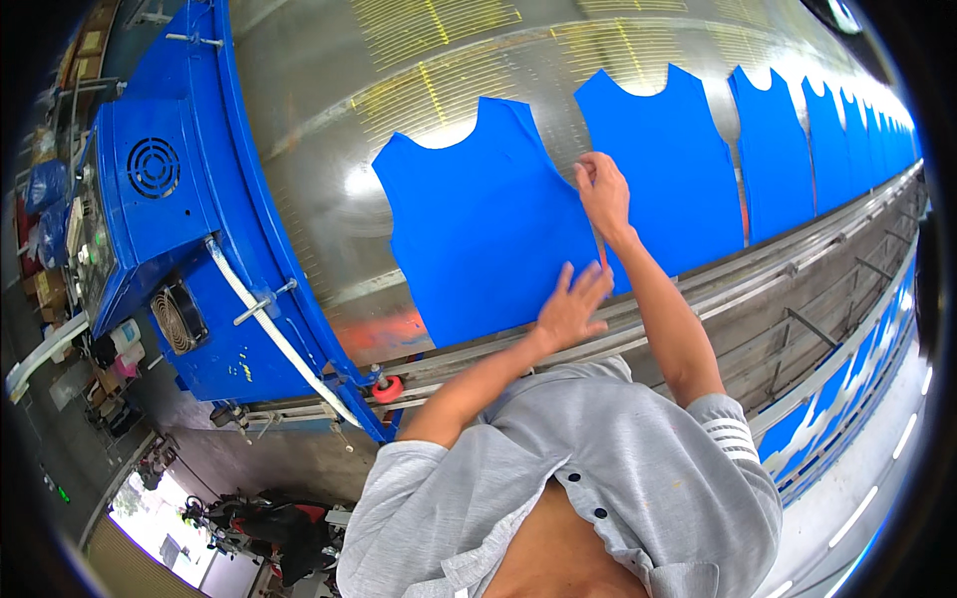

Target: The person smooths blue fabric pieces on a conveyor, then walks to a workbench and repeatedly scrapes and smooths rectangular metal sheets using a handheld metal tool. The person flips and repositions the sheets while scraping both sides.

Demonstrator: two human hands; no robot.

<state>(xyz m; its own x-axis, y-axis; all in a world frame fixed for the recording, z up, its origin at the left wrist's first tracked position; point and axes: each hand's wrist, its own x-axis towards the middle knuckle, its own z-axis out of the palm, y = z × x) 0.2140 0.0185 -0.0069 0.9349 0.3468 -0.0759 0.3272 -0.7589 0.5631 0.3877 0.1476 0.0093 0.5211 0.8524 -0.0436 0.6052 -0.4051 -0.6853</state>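
A blue cut fabric piece (478,229), shaped with a neckline and armholes, lies on a metal table (329,199) printed with yellow lines. Its right edge is slightly rippled beside a similar piece (668,159). My left hand (571,305) is spread with fingers apart on the lower right part of the first piece. My right hand (603,194) is higher, at the gap between the two pieces, fingers curled by the first piece's right edge; what they pinch, if anything, is hidden. A narrow strip of red shows in the gap near my left fingertips.
More blue pieces (827,149) run in a row to the right. A blue machine (159,249) with vents and a white bar stands at the left end. Metal rails (778,279) and a red wheel (387,389) line the near edge. Bags, boxes and dark objects fill the floor area at left.
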